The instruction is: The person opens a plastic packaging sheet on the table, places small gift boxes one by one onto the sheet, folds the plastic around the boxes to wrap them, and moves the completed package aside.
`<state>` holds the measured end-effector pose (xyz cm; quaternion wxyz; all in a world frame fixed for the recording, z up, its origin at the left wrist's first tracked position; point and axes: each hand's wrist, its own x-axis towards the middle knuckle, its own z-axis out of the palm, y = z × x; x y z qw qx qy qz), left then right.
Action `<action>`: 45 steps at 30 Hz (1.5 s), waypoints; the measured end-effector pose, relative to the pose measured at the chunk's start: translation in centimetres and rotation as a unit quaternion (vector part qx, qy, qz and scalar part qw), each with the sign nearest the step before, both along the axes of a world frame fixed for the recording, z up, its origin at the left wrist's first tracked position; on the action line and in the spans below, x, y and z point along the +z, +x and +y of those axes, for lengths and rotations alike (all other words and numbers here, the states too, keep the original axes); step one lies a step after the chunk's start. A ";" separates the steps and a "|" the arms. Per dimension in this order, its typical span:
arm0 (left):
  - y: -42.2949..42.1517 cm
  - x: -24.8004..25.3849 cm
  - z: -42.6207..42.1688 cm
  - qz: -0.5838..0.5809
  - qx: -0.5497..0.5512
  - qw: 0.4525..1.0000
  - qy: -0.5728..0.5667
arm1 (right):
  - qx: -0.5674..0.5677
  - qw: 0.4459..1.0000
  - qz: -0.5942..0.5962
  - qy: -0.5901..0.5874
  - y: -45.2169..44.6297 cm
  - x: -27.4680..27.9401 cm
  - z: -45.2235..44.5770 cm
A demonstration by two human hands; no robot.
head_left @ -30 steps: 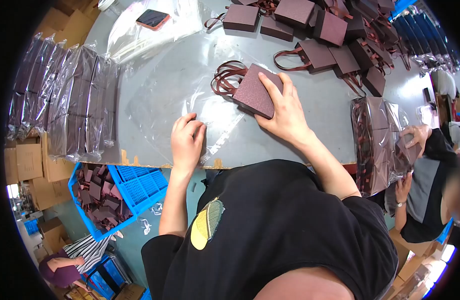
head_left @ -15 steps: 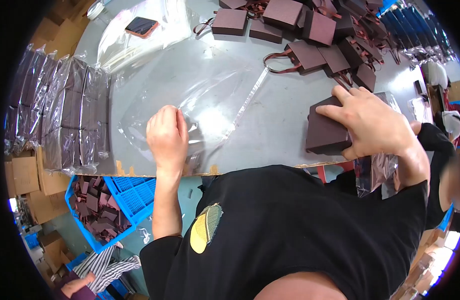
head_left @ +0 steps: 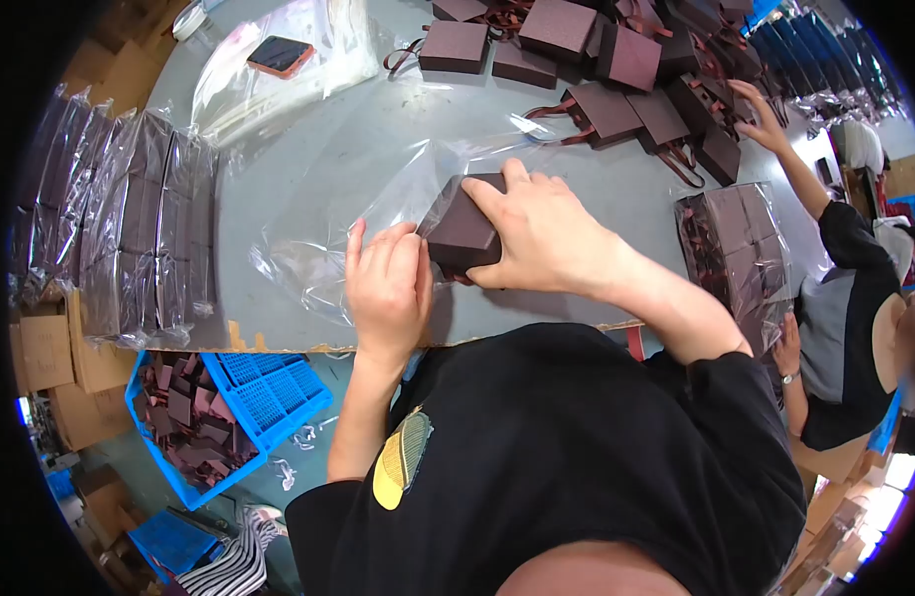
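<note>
My right hand [head_left: 552, 233] is wrapped over a dark brown box [head_left: 462, 233], possibly a stack of several, with its left end at the mouth of a clear plastic bag [head_left: 318, 233]. My left hand [head_left: 390, 288] is closed on the bag's near edge, close to the box's left end; its fingertips are partly hidden. The bag spreads to the left across the grey table [head_left: 279, 179], crumpled and see-through. How far the box reaches inside the film is hard to make out.
Small brown boxes with ribbon handles [head_left: 602, 114] are piled at the back right. Wrapped packs stand at the left [head_left: 145, 228] and right [head_left: 741, 238]. A phone [head_left: 281, 56] lies on plastic sheets. A blue crate [head_left: 194, 427] sits below. At right, a co-worker's hand [head_left: 762, 117] reaches toward the pile.
My right hand has brought the brown box from the table's right side leftward to the bag. My left hand has shifted right, and the bag mouth has lifted. A co-worker has come into view.
</note>
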<state>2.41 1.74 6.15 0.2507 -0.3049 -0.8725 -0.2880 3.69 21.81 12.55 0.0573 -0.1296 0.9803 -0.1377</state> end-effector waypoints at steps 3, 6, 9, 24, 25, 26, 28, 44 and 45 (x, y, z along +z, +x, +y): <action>-0.4 0.0 -0.1 -0.009 -0.029 1.000 0.003 | -0.033 0.999 0.009 -0.037 0.8 0.0 0.4; -1.0 0.4 -0.7 -0.026 -0.056 0.998 -0.004 | -0.044 0.997 0.040 -0.055 1.1 0.3 1.2; -1.6 1.0 -1.3 -0.033 -0.083 0.996 -0.015 | -0.052 0.994 0.084 -0.037 1.2 0.8 1.3; -2.4 2.4 -0.8 0.001 -0.095 0.995 0.004 | -0.086 0.984 0.156 -0.001 1.0 -4.5 -0.1; -1.6 2.8 -0.5 0.041 -0.064 0.997 -0.001 | -0.087 0.983 0.161 0.004 1.2 -4.8 -0.2; -0.3 2.4 -0.7 0.060 -0.080 0.995 0.010 | -0.089 0.982 0.166 0.010 1.3 -4.9 -0.2; 2.9 1.2 -1.2 0.042 -0.147 0.988 0.015 | -0.085 0.986 0.146 0.014 1.0 -4.5 -0.2; 1.2 -2.8 2.1 -0.198 0.120 0.960 -0.158 | -0.077 0.990 0.117 0.035 -0.8 -3.2 -0.8; 1.2 -3.0 1.8 -0.184 0.093 0.964 -0.166 | -0.079 0.990 0.114 0.029 -0.8 -3.1 -0.7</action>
